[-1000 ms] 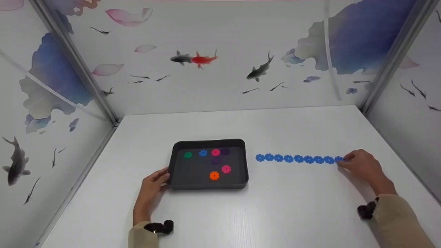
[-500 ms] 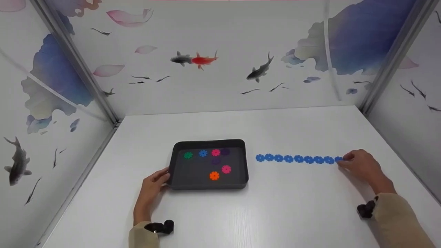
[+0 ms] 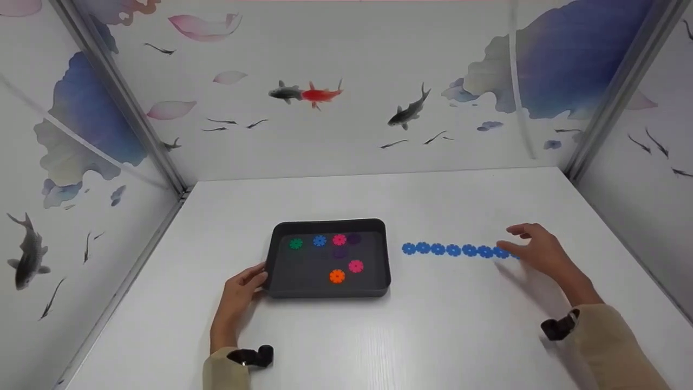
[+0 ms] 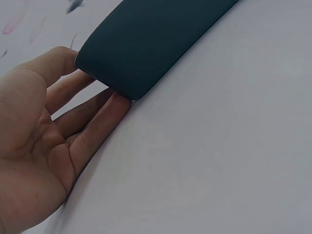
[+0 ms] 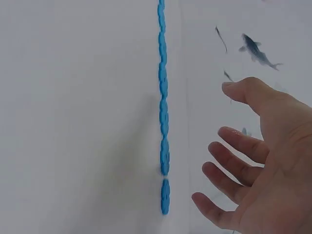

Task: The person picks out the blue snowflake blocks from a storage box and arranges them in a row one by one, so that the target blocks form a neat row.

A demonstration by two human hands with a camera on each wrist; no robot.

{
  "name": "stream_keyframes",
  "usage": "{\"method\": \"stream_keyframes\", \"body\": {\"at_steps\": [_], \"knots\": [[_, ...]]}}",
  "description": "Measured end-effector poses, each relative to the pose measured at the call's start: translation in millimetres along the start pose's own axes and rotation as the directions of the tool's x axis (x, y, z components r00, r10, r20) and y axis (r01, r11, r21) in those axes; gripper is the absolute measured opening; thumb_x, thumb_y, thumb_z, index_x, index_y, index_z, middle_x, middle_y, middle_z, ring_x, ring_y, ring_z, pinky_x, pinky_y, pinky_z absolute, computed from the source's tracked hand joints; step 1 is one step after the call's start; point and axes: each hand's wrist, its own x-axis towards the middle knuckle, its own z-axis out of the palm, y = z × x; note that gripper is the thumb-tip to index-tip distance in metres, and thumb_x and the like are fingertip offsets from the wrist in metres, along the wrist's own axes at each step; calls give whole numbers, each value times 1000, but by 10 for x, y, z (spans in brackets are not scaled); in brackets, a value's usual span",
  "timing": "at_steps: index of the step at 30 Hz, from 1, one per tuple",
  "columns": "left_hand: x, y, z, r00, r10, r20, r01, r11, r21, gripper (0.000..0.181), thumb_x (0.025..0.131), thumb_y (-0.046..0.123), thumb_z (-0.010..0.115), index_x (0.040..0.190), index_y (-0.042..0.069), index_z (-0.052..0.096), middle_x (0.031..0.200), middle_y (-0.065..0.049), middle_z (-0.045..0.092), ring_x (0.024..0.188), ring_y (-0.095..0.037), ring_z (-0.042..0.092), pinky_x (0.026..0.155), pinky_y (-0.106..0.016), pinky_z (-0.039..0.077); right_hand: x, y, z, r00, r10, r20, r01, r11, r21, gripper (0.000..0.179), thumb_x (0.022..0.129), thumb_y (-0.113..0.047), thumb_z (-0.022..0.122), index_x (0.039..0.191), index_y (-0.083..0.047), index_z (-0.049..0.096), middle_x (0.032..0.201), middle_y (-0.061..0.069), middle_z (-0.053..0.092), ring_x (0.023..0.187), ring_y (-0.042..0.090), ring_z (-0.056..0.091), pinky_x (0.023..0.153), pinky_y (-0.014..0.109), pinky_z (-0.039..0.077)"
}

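Note:
My left hand [image 3: 235, 300] holds the near left corner of a dark grey tray [image 3: 327, 294]. In the left wrist view its fingertips meet the tray's wall [image 4: 141, 48] and lower edge. My right hand [image 3: 541, 257] hovers with spread fingers over the right end of a straight row of blue snowflake discs [image 3: 453, 250], hiding the last ones. The right wrist view shows nothing in that hand [image 5: 273, 161]; beside it runs the blue row [image 5: 163, 117], its end disc [image 5: 165, 197] a small gap from the others.
Inside the tray lie a green disc [image 3: 295, 244], a blue disc [image 3: 319, 241], an orange disc [image 3: 337, 276], two pink ones and two dark purple ones. White panels with painted fish [image 3: 319, 95] enclose the white table [image 3: 433, 336] at the back and sides.
My right hand has let go of the blue disc at the row's right end, opened its fingers, and moved left and up over the row. The left hand and tray stay put.

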Motion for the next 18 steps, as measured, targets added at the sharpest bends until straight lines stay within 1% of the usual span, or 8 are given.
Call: {"method": "stream_keyframes", "body": {"at_steps": [5,11,15,18], "knots": [[2,-16,-18,1000,6,12,-6,1000,-18,44,100,27,62,142,14,58,147,-12,57,130,-26,58,108,-39,50,46,-304,168,999,-52,6,52,996,66,80,93,-60,60,146,-3,45,150,29,41,138,49,39,110,64,39],[-2,-8,-18,1000,7,-19,-7,1000,-4,42,100,25,62,140,12,59,145,-14,58,124,-25,62,103,-35,53,102,-685,420,991,-136,-3,134,977,163,70,95,-52,63,145,-6,47,150,24,45,139,44,42,114,59,39],[1,-3,-2,1000,8,-3,-8,1000,-9,42,101,24,61,141,12,59,145,-14,58,124,-25,62,102,-35,54,124,-897,567,987,-160,3,157,969,189,65,95,-46,66,144,-7,49,148,21,49,139,41,44,114,56,40],[8,0,6,1000,15,-8,-15,1000,9,42,101,25,60,141,12,59,144,-14,58,123,-26,62,102,-37,54,145,-1048,655,985,-172,14,166,967,193,62,95,-43,67,143,-8,50,148,19,51,138,39,46,114,55,41]]}}
